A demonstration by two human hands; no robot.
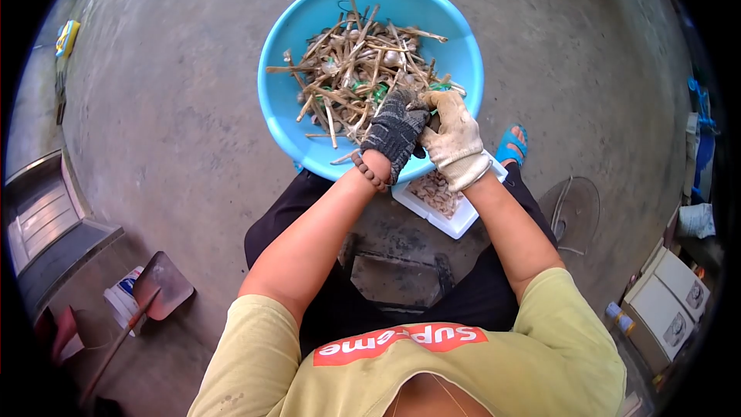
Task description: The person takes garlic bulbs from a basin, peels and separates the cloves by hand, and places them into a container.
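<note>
A blue basin (272, 100) holds a heap of dried garlic (347, 58) with long stalks and some green ties. Over its near right part, my left hand (396, 127) in a dark grey glove is closed, fingers bent against the other hand. My right hand (454, 139), in a whitish glove, is closed beside it, thumb and fingers pinched together. Whatever lies between the fingers is too hidden to make out. Below my right hand, a white foam box (455, 224) contains small pale pieces (436, 194), partly covered by the glove and wrist.
At lower left are a shovel (164, 286) and a white bucket (123, 301). A round lid-like disc (575, 212) lies on the floor to the right. Further right stands a white cabinet-like unit (664, 301). A dark low frame (394, 274) sits between my legs.
</note>
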